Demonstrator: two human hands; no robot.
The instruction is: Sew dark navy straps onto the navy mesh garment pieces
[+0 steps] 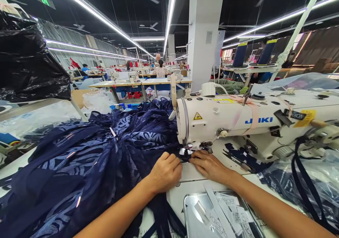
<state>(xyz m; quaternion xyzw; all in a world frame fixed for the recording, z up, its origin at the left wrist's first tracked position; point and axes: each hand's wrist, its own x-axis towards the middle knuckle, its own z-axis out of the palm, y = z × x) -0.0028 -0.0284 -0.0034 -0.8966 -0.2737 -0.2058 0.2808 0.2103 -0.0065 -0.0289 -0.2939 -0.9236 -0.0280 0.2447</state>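
Note:
A white sewing machine (227, 114) stands in front of me, its presser foot (185, 152) low over navy fabric. My left hand (165, 172) is closed on the navy garment (106, 156) just left of the foot, fingers curled in. My right hand (209, 165) lies with fingers stretched out and pressed down close to the right of the foot, at the fabric's edge. Whether its fingertips pinch anything is hidden. The garment pile, sheer with light blue leaf-like embroidery, spreads over the table on the left, and straps hang down below my left wrist.
A metal tray (186, 213) of printed white labels (227, 213) sits near my right forearm. Scissors (238, 162) and navy scraps lie under the machine arm. A plastic bag (317, 181) is at right, a black bag (31, 58) at upper left. Thread cones (240, 56) stand behind.

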